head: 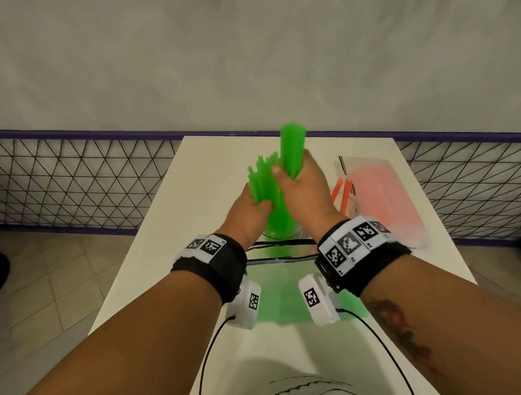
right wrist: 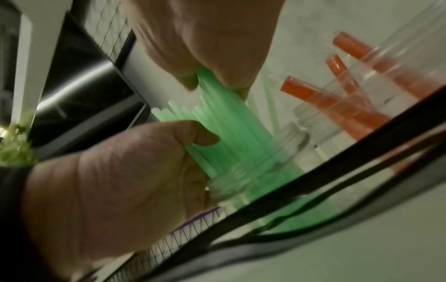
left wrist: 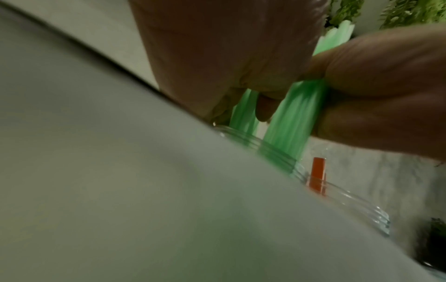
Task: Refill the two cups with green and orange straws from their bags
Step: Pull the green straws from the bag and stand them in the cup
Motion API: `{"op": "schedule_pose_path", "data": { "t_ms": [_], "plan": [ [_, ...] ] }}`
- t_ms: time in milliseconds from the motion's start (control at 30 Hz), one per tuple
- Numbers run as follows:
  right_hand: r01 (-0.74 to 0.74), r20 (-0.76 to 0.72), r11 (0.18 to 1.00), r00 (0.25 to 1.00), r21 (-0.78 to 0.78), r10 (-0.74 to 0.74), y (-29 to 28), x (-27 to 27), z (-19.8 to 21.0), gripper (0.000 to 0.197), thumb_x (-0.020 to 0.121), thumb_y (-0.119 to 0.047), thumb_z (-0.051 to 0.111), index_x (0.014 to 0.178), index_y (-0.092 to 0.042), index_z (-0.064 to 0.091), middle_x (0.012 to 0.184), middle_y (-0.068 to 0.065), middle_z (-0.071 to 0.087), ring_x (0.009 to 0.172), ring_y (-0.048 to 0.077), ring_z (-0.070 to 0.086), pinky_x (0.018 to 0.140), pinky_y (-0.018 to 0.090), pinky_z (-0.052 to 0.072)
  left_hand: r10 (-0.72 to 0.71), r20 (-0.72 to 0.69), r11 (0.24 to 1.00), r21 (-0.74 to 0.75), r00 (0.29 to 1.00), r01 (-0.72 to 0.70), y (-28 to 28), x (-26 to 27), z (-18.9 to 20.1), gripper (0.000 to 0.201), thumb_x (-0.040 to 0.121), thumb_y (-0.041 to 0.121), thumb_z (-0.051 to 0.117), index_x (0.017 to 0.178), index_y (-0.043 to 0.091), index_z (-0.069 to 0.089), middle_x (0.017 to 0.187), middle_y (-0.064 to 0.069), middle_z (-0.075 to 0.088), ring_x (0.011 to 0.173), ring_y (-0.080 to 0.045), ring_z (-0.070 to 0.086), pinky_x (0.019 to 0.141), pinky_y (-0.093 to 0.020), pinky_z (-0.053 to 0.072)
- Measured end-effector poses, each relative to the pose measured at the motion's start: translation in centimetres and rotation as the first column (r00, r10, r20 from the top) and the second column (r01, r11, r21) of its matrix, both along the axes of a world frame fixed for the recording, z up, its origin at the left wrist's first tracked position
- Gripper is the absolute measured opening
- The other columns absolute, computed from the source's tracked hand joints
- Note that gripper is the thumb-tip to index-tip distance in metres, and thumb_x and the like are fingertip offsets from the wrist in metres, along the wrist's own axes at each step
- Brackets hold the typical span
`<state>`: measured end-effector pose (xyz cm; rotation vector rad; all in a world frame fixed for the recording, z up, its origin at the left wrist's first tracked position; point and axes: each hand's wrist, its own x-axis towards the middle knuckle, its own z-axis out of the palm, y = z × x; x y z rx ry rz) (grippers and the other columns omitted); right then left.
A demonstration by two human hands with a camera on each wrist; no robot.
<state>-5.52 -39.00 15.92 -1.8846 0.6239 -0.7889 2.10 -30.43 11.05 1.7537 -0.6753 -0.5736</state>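
Note:
Over the table, both hands hold green straws above a clear cup [head: 280,233]. My left hand [head: 253,205] grips the green straws [head: 262,174] that stand in this cup [right wrist: 253,171]. Higher up, my right hand [head: 305,183] is curled round a second green bundle [head: 292,145], whose lower ends reach down into the same cup. In the right wrist view the right hand [right wrist: 205,43] pinches the bundle [right wrist: 217,91] from above, with the left hand [right wrist: 108,171] below it. A few orange straws [head: 344,193] lean in a second clear cup [right wrist: 362,89] just to the right.
The green straws' bag [head: 287,288] lies flat on the white table [head: 193,200] under my wrists. The orange straws' bag [head: 384,198] lies at the right. A black mesh fence [head: 73,187] with a purple rail runs behind the table.

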Motion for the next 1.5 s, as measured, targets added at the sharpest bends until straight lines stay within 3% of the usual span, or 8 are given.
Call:
{"op": "schedule_pose_path", "data": {
  "t_ms": [167,300,400,533,800,933,1100,1500],
  "plan": [
    [-0.052,0.032,0.979,0.998,-0.198,0.059,0.2,-1.0,1.9,0.082,0.083,-0.038,0.072,0.147,-0.019,0.026,0.147,0.0,0.038,0.136,0.011,0.035,0.111,0.027,0.029,-0.039,-0.022,0.999,0.014,0.999,0.039,0.0,0.6,-0.8,0.062,0.077,0.011,0.054,0.134,0.033,0.047,0.123,0.006,0.064,0.115,-0.015,0.06,0.1,-0.046,0.049],
    [-0.156,-0.058,0.768,0.987,-0.622,0.153,0.0,-0.6,5.0,0.065,0.099,-0.038,0.047,0.154,-0.019,0.019,0.161,0.003,0.019,0.149,0.02,0.013,0.12,0.036,0.015,-0.029,-0.016,1.0,-0.01,0.999,0.029,-0.1,0.4,-0.4,0.039,0.082,0.015,0.06,0.12,0.021,0.057,0.107,0.001,0.069,0.1,-0.014,0.064,0.091,-0.044,0.054],
    [-0.49,-0.534,0.676,0.829,-0.551,0.167,0.0,0.1,3.4,0.056,0.105,-0.039,0.03,0.155,-0.018,0.018,0.164,0.002,0.009,0.151,0.018,0.002,0.122,0.039,0.007,-0.05,0.016,0.999,-0.001,0.999,0.05,-0.1,-0.2,0.5,0.031,0.09,0.005,0.054,0.119,0.019,0.054,0.101,0.004,0.064,0.093,-0.01,0.059,0.083,-0.03,0.051],
    [-0.515,-0.629,0.729,0.763,-0.452,0.149,0.0,0.2,2.5,0.054,0.106,-0.04,0.023,0.154,-0.015,0.019,0.163,0.002,0.011,0.151,0.018,0.002,0.122,0.04,0.005,-0.039,-0.021,0.999,0.031,0.999,0.04,0.7,0.0,0.4,0.053,0.086,0.002,0.056,0.129,0.031,0.043,0.12,0.004,0.06,0.113,-0.016,0.056,0.1,-0.04,0.047],
    [-0.249,0.011,0.726,0.943,-0.641,0.333,2.3,-5.0,4.9,0.024,0.099,-0.022,0.048,0.104,-0.009,0.068,0.1,0.002,0.067,0.095,0.017,0.061,0.085,0.032,0.047,-0.05,-0.058,0.875,0.48,0.997,0.072,4.4,1.6,-0.5,0.058,0.086,0.016,0.06,0.138,0.012,0.036,0.131,-0.009,0.053,0.11,-0.024,0.052,0.088,-0.029,0.043],
    [-0.535,-0.335,0.669,0.845,-0.516,0.418,4.4,-6.9,3.3,0.028,0.101,-0.025,0.042,0.085,-0.014,0.063,0.076,-0.003,0.064,0.073,0.013,0.06,0.071,0.034,0.05,-0.425,0.024,0.564,0.789,0.905,0.244,6.0,1.1,-1.7,0.041,0.08,0.045,0.064,0.109,0.017,0.061,0.11,-0.005,0.065,0.094,-0.021,0.059,0.088,-0.035,0.05],
    [-0.839,-0.924,0.483,0.356,-0.251,0.138,4.2,-5.1,-3.1,0.021,0.088,0.005,0.045,0.078,-0.011,0.053,0.066,0.002,0.044,0.063,0.023,0.048,0.049,0.028,0.027,-0.452,0.027,0.601,0.748,0.892,0.282,5.5,-0.3,-1.2,0.016,0.082,0.028,0.068,0.077,0.017,0.059,0.074,-0.001,0.057,0.068,-0.016,0.05,0.063,-0.028,0.04],
    [-0.82,-0.887,0.455,0.445,-0.348,0.125,5.7,-7.6,-9.4,0.029,0.089,-0.01,0.051,0.116,0.0,0.054,0.109,0.016,0.058,0.096,0.036,0.06,0.065,0.036,0.036,-0.395,-0.096,0.671,0.649,0.913,0.359,5.6,-1.1,-0.5,0.045,0.067,0.032,0.066,0.104,0.006,0.07,0.115,-0.017,0.068,0.078,-0.022,0.055,0.071,-0.031,0.044]
  ]
}}
